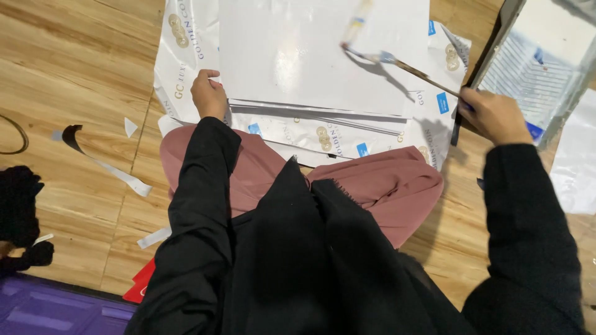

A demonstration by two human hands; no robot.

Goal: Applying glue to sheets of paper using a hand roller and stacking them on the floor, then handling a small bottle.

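I sit on a wooden floor with pink-clad knees under a stack of white sheets [310, 56] fanned over printed white wrappers [186, 43]. My left hand [208, 94] presses down on the left edge of the stack, fingers curled on the paper. My right hand [493, 116] grips the wooden handle of a thin brush [397, 63]. The brush reaches left over the top sheet, and its bristle end is blurred near the sheet's right part.
A tray-like frame [534, 68] with a lined sheet in it lies at the upper right. White paper strips [127, 180] and scraps lie on the floor at left. A black cloth [18, 205] and a purple mat [49, 310] sit at the lower left.
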